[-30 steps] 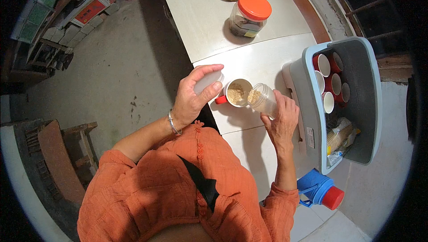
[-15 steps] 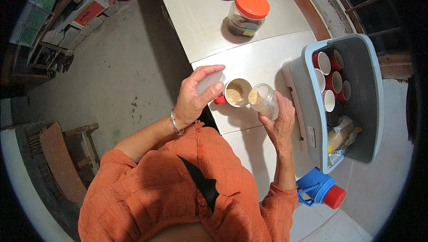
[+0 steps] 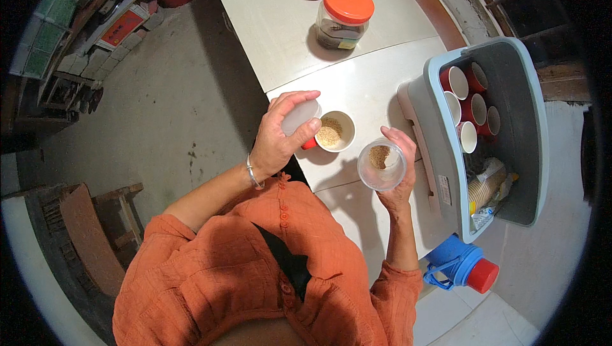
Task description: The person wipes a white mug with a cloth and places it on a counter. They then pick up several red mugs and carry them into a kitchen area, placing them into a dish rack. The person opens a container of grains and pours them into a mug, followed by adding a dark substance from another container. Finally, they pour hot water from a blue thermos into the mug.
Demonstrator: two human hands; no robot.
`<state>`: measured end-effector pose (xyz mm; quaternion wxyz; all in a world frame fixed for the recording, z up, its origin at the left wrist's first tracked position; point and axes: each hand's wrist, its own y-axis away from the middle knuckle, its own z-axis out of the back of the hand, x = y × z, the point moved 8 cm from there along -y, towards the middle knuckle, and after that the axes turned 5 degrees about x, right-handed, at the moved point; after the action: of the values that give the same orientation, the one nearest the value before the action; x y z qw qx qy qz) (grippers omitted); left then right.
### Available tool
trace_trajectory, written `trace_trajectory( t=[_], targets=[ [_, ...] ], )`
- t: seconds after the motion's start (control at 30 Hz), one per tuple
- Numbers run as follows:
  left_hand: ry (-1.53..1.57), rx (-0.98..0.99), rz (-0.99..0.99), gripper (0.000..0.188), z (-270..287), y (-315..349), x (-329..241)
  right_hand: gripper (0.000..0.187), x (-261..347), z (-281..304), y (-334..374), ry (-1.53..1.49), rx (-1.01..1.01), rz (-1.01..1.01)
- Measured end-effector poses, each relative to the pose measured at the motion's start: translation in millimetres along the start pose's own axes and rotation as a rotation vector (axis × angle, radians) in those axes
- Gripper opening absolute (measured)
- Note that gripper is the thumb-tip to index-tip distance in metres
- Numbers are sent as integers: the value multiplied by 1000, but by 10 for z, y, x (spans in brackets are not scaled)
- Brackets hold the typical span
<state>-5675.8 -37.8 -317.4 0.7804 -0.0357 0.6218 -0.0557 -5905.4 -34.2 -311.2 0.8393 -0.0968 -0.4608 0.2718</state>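
Grains (image 3: pixel 329 131) lie in the cup (image 3: pixel 348 132), which stands on the white surface (image 3: pixel 357 78). The left hand (image 3: pixel 274 140) has its grip pinched on a pale lid (image 3: pixel 301 118), close to the cup. The right hand (image 3: pixel 403 183) has its grip wrapped round a clear jar (image 3: pixel 382 179), near the cup, with some grains inside. It looks best to hold the jar firmly without squeezing, point its mouth up so nothing spills, and stop the lid from bumping the cup.
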Motion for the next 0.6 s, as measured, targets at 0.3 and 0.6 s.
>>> trace_trajectory(
  t=[0.3,0.6],
  targets=[
    [-269,-22,105,53,19,-382,936,72,-152,57,93,-100,-96,-167],
    [-489,138,-157,71,-349,-788,1148,77,-254,77,174,-383,-234,-377]
  ],
)
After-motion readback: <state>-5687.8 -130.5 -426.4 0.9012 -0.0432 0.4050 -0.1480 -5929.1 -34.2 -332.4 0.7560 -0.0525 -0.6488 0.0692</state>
